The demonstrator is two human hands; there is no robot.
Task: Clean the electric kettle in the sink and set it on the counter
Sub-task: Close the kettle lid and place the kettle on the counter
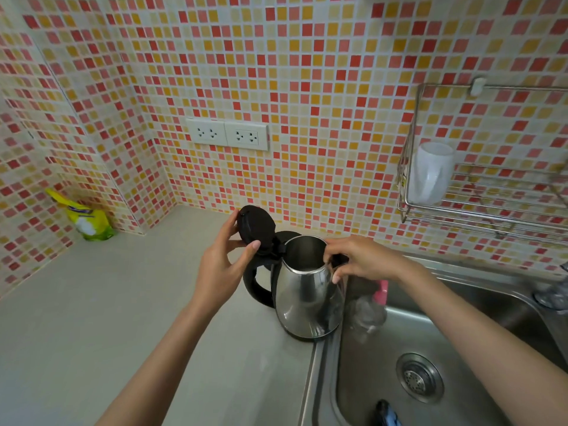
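Note:
A stainless steel electric kettle (307, 299) with a black handle stands upright on the grey counter (107, 302), right at the sink's left edge. Its black hinged lid (255, 228) is flipped up and open. My left hand (224, 269) holds that lid between thumb and fingers. My right hand (359, 259) grips the kettle's rim at the spout side. The steel sink (455, 348) lies to the right of the kettle.
A clear bottle with a pink cap (373, 302) leans in the sink beside the kettle. A wire rack (479, 207) with a white cup (430, 173) hangs on the tiled wall. Wall sockets (227, 133) sit above the counter; a yellow bag (86, 218) is in the corner.

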